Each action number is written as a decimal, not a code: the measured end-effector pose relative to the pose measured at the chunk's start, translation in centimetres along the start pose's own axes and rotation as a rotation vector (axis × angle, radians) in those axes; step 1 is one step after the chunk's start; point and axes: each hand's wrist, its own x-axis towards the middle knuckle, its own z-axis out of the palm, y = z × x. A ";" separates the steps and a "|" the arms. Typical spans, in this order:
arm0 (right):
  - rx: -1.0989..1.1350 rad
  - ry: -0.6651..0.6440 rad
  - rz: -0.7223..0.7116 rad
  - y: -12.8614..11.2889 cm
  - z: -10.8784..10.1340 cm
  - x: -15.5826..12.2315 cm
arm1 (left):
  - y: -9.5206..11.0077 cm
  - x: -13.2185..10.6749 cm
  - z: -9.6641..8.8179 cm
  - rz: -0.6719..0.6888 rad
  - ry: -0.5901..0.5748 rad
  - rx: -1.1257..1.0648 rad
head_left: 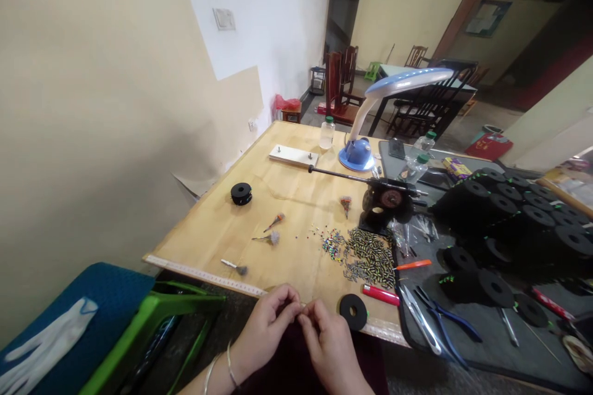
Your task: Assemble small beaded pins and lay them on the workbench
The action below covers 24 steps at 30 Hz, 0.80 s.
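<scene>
My left hand (277,315) and my right hand (323,327) meet at the front edge of the wooden table (185,241), thumbs and forefingers pinched close together. Whatever lies between the fingertips is too small to make out. Just right of my right hand rests a black foam ring (353,311). Beyond it are a red-handled tool (380,294) and a heap of small metal pieces (370,256). Small coloured beads (332,244) are scattered beside that heap. Bundles of thin wire-like pieces (273,237) lie on the table farther left.
A black winding device (389,197) with a long rod stands behind the heap, near a blue desk lamp (356,153). At right, a dark mat (417,321) bears pliers (447,315), tweezers (421,318) and stacked black foam spools (504,210). A green stool (152,308) stands left.
</scene>
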 end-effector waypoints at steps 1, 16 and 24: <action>-0.015 -0.002 -0.010 -0.1 -0.1 0.1 | 0.0 0.0 0.0 -0.001 -0.013 -0.042; -0.067 -0.008 -0.007 -0.5 0.2 0.4 | 0.0 -0.3 -0.1 -0.041 0.022 -0.095; -0.056 -0.044 -0.048 -1.2 -0.4 0.4 | 1.1 0.3 -0.7 -0.161 -0.048 -0.381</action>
